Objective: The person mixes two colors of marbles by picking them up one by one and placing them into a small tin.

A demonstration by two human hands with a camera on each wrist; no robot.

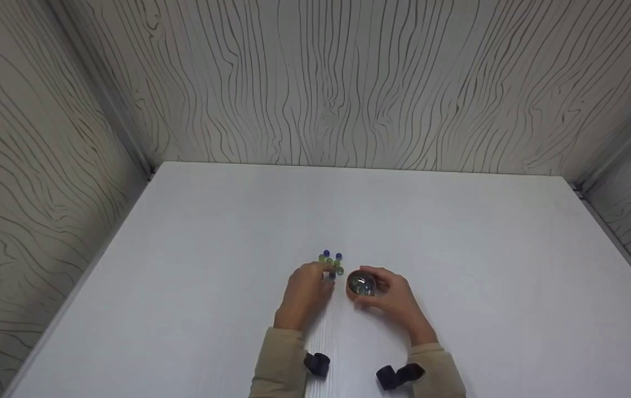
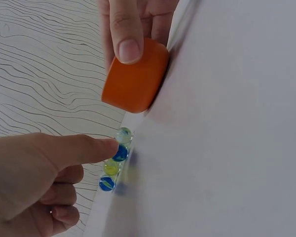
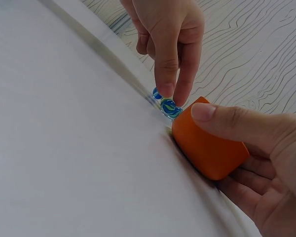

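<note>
- White tabletop: extends on all sides of orange cup.
- Blue and green marbles: clustered on tabletop, just left of cup.
- Cup: base at surface; contact unconfirmed.

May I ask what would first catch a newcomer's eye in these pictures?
The orange cup, gripped by the right hand just below the head view's centre, probably stands out first against the white tabletop. Just left of it, the blue and green glass marbles form a small cluster by the left hand.

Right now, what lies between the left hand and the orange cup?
A clear marble lies between left hand and orange cup in the left wrist view.
</note>
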